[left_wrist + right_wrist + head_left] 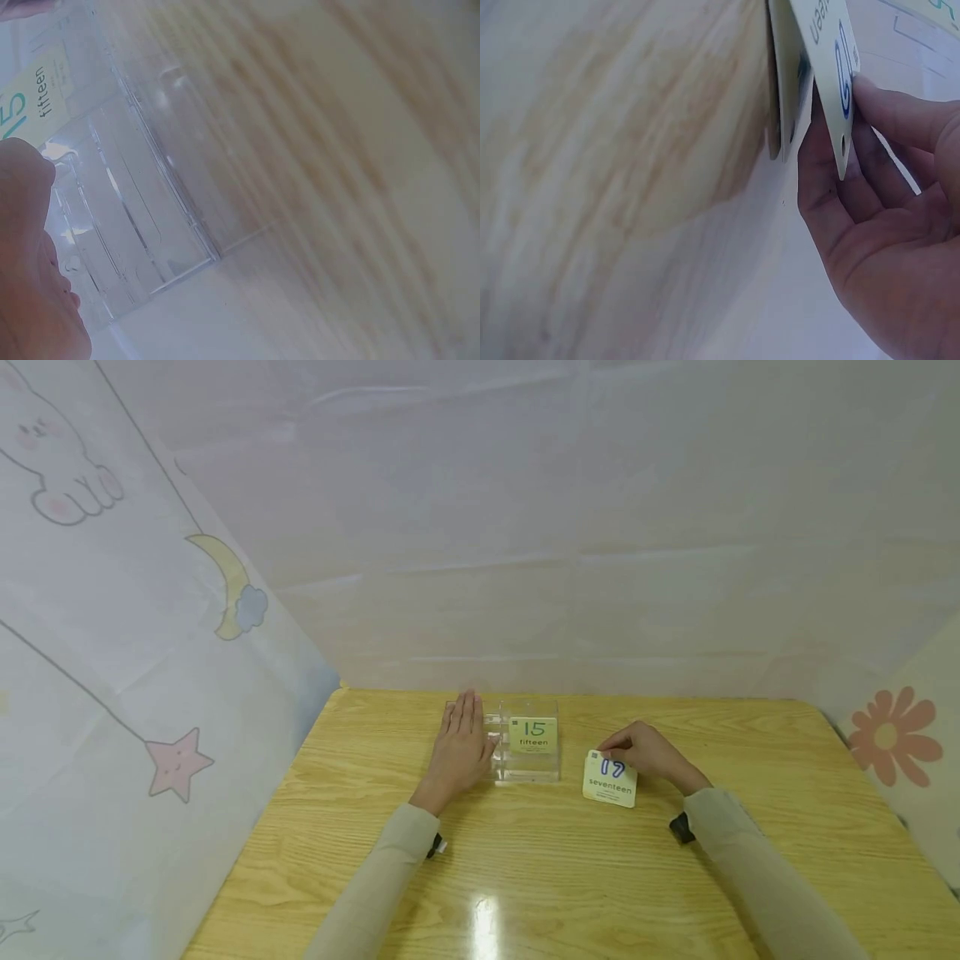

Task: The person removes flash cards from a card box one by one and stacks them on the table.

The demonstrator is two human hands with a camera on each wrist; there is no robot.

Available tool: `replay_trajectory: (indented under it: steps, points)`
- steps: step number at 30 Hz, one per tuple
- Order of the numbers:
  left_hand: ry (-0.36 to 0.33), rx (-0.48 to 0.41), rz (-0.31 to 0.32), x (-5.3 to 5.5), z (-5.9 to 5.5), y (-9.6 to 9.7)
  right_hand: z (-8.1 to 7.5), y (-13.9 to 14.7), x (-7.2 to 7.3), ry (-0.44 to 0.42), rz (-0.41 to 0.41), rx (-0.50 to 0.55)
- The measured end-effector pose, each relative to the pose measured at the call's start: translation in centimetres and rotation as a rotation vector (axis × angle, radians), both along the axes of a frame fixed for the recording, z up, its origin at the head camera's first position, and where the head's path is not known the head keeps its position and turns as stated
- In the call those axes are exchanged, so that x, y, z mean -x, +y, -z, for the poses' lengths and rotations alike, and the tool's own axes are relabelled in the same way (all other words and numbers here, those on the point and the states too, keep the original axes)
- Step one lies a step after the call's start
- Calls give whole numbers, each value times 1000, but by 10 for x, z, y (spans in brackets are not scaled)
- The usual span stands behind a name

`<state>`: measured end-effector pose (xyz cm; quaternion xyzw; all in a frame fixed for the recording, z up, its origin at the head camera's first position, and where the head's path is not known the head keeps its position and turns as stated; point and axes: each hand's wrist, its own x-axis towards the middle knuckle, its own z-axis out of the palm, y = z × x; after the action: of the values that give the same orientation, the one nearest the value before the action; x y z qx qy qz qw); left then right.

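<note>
A clear plastic card holder (531,774) lies on the table with a yellow number card (533,737) in its right part, reading "15 fifteen". Over the holder's left part lies my left hand (459,747), fingers straight and together, hiding most of that side. To the right of the holder, my right hand (643,752) pinches the upper edge of a pale yellow card (609,790) with "seventeen" printed on it. The right wrist view shows this card (832,67) tilted up, thumb at its edge and fingers behind. More cards (778,97) stand close under it on the table.
The wood-grain table (525,868) reaches back to a pale fabric wall (562,568). At its left rises another fabric panel (97,693) with printed figures. A dark strap piece (682,828) shows at the right wrist.
</note>
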<state>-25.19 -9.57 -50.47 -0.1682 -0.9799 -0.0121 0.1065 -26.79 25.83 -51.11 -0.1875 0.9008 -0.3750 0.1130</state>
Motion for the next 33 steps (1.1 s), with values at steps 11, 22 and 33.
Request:
replay_trajectory:
  steps: [11,22,33]
  points:
    - [8,20,-4,1,-1,0,6,1,1,19,5,-1]
    - [8,39,-1,1,-1,0,8,-1,1,27,27,-14]
    - [-26,50,-19,2,0,0,5,-3,1,53,37,-3]
